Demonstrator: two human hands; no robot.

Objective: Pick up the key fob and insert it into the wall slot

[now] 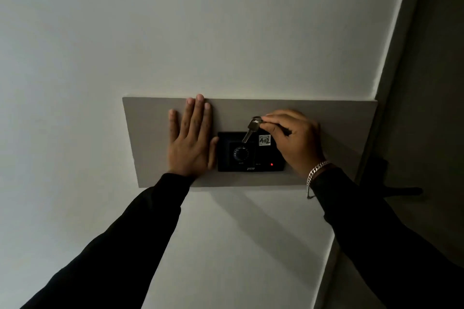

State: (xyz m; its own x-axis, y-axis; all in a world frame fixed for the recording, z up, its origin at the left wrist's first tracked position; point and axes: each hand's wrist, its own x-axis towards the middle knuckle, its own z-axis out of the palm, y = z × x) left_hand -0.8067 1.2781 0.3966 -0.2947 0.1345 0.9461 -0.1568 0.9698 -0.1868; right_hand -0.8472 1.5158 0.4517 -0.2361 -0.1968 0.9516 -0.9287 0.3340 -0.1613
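A black wall unit (251, 158) with a round dial, a small red light and a "402" label (264, 140) is mounted on a grey-brown panel (346, 128). My right hand (296, 138) pinches the key fob's ring at the unit's upper right. A metal key (249, 132) hangs from the ring over the unit's top edge. The fob itself is mostly hidden under my fingers, and I cannot tell whether it sits in the slot. My left hand (192, 138) lies flat on the panel, fingers spread, thumb touching the unit's left edge.
A pale wall (175, 27) surrounds the panel. To the right runs a dark door frame (411, 83) with a dark door handle (399, 190) below the panel's right end. A silver bracelet (313, 175) is on my right wrist.
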